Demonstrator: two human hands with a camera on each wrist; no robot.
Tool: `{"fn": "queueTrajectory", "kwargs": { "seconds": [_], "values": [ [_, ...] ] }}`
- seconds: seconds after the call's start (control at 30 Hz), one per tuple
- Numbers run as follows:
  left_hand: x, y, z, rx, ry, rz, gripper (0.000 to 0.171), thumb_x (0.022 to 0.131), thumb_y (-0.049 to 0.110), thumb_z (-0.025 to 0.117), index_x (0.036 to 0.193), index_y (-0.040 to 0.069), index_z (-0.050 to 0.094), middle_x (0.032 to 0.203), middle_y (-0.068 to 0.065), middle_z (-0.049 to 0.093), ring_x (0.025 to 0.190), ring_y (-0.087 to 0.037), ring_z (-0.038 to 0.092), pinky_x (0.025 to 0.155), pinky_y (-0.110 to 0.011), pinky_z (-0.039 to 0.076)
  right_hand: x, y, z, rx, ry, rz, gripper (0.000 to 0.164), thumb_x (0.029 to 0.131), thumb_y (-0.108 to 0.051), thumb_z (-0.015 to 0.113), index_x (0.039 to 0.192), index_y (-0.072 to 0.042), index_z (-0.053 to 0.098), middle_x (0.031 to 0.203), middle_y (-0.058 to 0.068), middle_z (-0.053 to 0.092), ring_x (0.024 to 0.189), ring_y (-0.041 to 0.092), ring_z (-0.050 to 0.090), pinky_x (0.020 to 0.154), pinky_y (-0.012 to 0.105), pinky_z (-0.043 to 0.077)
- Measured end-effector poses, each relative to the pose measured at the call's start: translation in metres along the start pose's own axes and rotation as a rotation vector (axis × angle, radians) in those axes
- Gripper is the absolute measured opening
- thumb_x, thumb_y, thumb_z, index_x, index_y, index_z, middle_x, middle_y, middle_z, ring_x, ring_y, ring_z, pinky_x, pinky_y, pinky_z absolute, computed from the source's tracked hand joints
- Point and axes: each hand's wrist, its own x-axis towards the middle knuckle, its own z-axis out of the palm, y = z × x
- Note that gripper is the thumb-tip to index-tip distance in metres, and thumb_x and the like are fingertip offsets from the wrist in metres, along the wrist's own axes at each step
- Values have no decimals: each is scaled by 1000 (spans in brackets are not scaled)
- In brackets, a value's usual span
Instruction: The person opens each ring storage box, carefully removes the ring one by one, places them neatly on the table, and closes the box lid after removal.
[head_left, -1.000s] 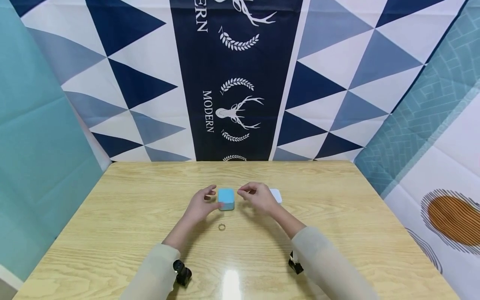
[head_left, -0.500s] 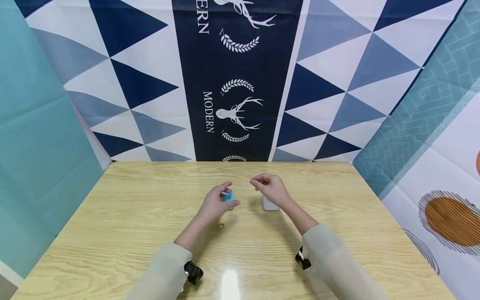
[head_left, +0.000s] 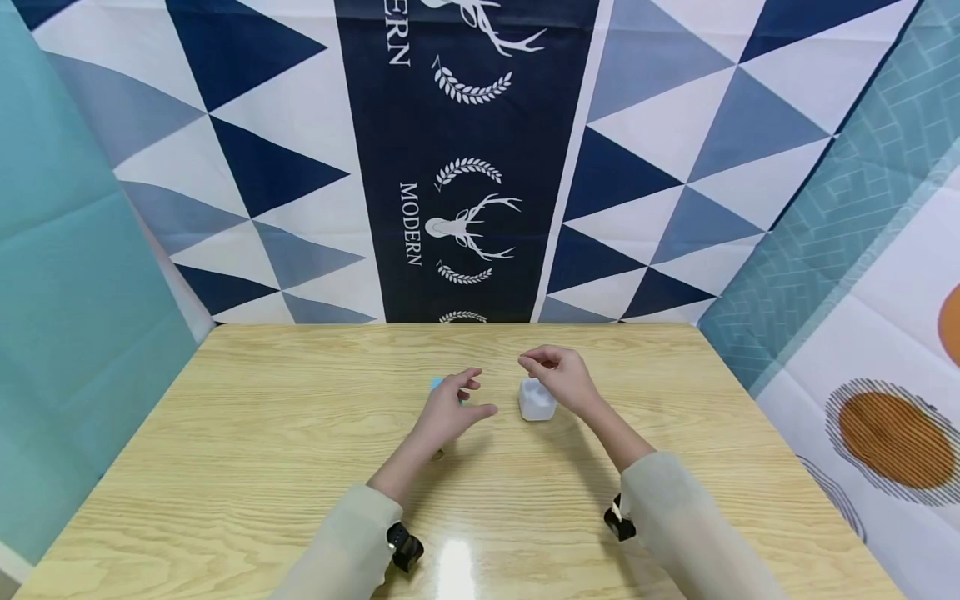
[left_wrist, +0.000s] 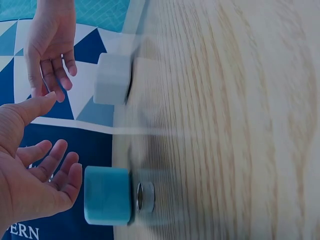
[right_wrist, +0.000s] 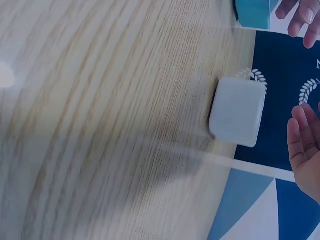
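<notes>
The wooden table (head_left: pixel 300 467) carries, toward its far edge, a white block (head_left: pixel 537 403) below the nearer right hand (head_left: pixel 561 377), empty, fingers loosely bent, and a blue block (left_wrist: pixel 107 197) below the left hand (head_left: pixel 446 408), empty, thumb spread wide, both untouched.

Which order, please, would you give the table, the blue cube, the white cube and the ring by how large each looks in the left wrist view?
1. Table
2. Blue cube
3. White cube; possibly just farther from the camera
4. Ring
</notes>
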Motion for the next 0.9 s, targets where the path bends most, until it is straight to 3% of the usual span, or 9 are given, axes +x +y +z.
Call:
{"fn": "queueTrajectory", "kwargs": {
  "seconds": [0.4,0.67,0.9],
  "values": [
    [2,7,14,13,15,-30,63,79,28,75,135,13,50,119,-9,60,105,-27,54,85,-39,47,-8,9,-15,-49,10,38,28,91,-28,62,105,-6,69,101,11,70,83,13,59,72,25,47],
    [4,7,28,-6,10,-18,62,79,24,75,134,9,51,118,-13,59,103,-27,53,82,-38,46,-12,20,-19,-68,36,72,27,90,-26,63,107,-5,68,100,12,70,81,15,58,67,24,47],
    [10,5,39,-3,15,-28,63,78,24,75,134,7,50,118,-14,60,103,-30,55,83,-40,47,-13,30,-21,-84,32,71,30,90,-26,63,108,-2,68,106,15,68,89,19,61,72,24,46]
  ]
}}
